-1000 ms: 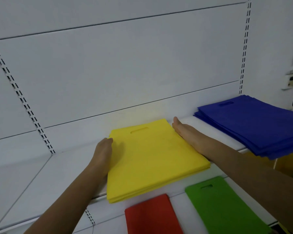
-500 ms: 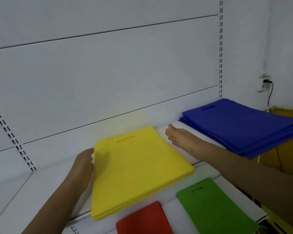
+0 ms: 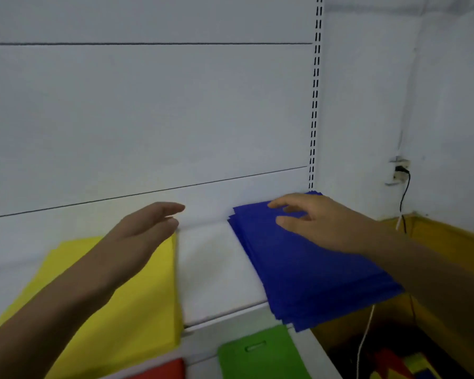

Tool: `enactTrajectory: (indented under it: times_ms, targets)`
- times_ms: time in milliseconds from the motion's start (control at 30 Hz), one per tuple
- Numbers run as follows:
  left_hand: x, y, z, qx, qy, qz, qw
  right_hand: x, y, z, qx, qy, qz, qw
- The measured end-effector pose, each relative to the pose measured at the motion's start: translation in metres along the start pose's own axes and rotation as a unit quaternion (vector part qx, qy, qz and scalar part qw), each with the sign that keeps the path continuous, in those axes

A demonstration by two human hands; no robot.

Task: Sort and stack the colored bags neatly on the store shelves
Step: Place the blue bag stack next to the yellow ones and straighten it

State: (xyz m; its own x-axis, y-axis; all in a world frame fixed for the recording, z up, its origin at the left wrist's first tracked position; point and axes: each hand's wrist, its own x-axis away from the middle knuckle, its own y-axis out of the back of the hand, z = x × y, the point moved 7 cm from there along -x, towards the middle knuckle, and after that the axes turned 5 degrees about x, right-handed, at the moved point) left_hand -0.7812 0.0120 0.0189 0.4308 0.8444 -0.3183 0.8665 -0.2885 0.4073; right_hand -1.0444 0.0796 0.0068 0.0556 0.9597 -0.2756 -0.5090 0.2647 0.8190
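Head view: both relaxed hands, left hand [image 3: 145,231] and right hand [image 3: 315,222], should square the fanned stack of flat blue fabric bags [image 3: 307,272] against the white shelf [image 3: 216,272] back.

Two bare forearms are seen entering from the lower edge of the head view. No sleeve, glove, ring, watch or bracelet is seen on either arm as far as the frame shows. The left hand [image 3: 145,231] and the right hand [image 3: 320,222] are uncovered. Fingernails are seen short and unpainted where resolved; finer detail is lost to motion blur.
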Motion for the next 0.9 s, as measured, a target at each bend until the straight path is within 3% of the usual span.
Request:
enactTrajectory:
  times_ms: [167,267,333,467,567,667,833,900]
  targets:
    - [-0.012,-0.082,0.001,-0.194,0.054,0.075,0.977,0.001,0.048,-0.142,0.100,-0.110,0.017,0.989]
    - [-0.017,-0.118,0.026,-0.265,0.133,0.096,0.950,0.011,0.041,-0.198,0.022,-0.207,0.053,0.977]
    - [-0.021,-0.143,0.040,-0.199,0.184,0.092,0.958,0.014,0.021,-0.204,-0.087,-0.226,0.071,0.968]
    - [-0.030,-0.170,0.045,-0.037,0.189,0.021,0.981,0.004,-0.002,-0.193,-0.123,-0.169,0.069,0.975]
    - [-0.035,-0.150,0.056,0.068,0.205,-0.054,0.975,0.002,-0.001,-0.190,-0.122,-0.160,0.083,0.976]
    - [-0.043,-0.128,0.067,0.153,0.217,-0.126,0.956,-0.002,0.006,-0.194,-0.121,-0.172,0.043,0.977]
    - [-0.044,-0.163,0.071,0.125,0.235,-0.076,0.961,-0.009,-0.002,-0.183,-0.073,-0.145,0.061,0.985]
    - [-0.044,-0.162,0.073,0.113,0.224,-0.087,0.964,-0.009,-0.007,-0.171,-0.081,-0.109,0.078,0.988]
